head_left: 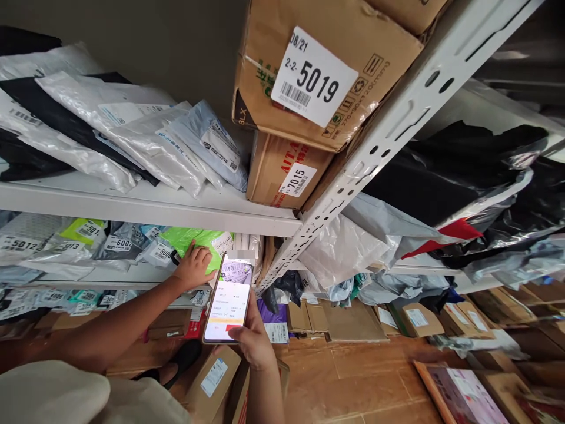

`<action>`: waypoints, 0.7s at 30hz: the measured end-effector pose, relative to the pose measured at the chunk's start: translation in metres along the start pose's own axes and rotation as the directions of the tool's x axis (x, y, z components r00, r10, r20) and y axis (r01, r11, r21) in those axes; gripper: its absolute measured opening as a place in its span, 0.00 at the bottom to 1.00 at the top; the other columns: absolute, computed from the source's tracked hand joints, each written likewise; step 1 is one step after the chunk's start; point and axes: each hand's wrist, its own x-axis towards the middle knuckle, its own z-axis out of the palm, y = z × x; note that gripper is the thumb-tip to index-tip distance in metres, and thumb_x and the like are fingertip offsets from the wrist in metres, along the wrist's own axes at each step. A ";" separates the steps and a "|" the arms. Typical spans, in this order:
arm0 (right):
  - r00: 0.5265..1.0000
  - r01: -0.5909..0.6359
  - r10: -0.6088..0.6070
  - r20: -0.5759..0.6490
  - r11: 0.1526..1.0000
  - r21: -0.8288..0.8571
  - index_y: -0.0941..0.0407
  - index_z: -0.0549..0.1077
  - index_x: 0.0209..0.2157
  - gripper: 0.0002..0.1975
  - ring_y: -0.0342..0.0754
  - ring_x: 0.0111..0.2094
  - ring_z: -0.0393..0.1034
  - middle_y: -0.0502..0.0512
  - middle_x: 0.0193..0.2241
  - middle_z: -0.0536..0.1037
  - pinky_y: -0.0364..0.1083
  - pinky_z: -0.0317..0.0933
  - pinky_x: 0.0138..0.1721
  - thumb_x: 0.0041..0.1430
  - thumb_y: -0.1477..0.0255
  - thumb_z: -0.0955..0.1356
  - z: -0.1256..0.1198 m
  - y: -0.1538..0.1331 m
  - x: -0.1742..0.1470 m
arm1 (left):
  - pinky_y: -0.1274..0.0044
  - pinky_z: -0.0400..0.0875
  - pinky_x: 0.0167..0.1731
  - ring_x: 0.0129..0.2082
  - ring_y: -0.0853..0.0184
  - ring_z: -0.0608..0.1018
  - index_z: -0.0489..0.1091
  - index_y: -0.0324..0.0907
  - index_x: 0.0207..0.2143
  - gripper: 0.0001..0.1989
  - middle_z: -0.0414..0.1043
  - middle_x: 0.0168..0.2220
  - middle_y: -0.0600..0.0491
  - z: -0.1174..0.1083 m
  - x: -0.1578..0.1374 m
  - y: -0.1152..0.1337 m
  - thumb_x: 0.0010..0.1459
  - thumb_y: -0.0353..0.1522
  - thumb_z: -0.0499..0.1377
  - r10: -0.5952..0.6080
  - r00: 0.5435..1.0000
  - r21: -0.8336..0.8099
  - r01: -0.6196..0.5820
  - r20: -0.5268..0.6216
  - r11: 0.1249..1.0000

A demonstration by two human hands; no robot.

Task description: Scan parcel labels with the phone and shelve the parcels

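My right hand (255, 338) grips a smartphone (227, 300) tilted upright, its thumb on the lower part of the screen by a red button. The lit screen shows a camera picture of a label at the top and a white form below. My left hand (194, 265) reaches to the lower shelf, its fingers curled on a bright green plastic mailing bag (207, 240). The bag's white label (223, 241) shows just above the phone. Beside it lie several labelled bags, such as a grey bag (118, 241) marked 6002.
A white shelf board (145, 206) with mailing bags runs above my left hand. Two stacked cartons, the upper carton (326, 65) marked 5019, stand by a slotted metal post (379, 147). Cartons (214, 380) lie on the wooden floor (335, 377).
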 end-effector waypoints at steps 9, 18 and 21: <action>0.968 0.063 -0.067 -0.243 0.998 -0.022 0.50 0.35 0.65 0.56 0.59 0.35 0.78 0.62 0.49 0.78 0.55 0.74 0.25 0.45 0.71 0.75 -0.015 0.013 -0.056 | 0.51 0.57 0.58 0.42 0.52 0.71 0.70 0.36 0.37 0.15 0.70 0.38 0.40 -0.005 0.001 -0.001 0.56 0.40 0.57 0.108 0.990 0.091 -0.100 -0.087 0.991; 0.844 0.249 -0.208 -0.495 0.968 0.017 0.53 0.25 0.65 0.65 0.66 0.37 0.79 0.64 0.43 0.82 0.63 0.72 0.37 0.42 0.60 0.76 -0.021 0.055 -0.110 | 0.51 0.59 0.55 0.39 0.52 0.71 0.71 0.34 0.36 0.19 0.70 0.36 0.39 0.000 0.003 -0.005 0.56 0.43 0.57 0.187 0.973 0.165 -0.164 -0.137 0.973; 0.779 0.328 -0.296 -0.552 0.944 -0.043 0.48 0.39 0.65 0.57 0.68 0.42 0.77 0.61 0.45 0.81 0.65 0.71 0.41 0.42 0.58 0.76 -0.024 0.070 -0.117 | 0.52 0.59 0.55 0.39 0.52 0.71 0.71 0.34 0.35 0.19 0.71 0.36 0.39 0.000 0.002 -0.005 0.56 0.43 0.58 0.195 0.971 0.172 -0.170 -0.138 0.970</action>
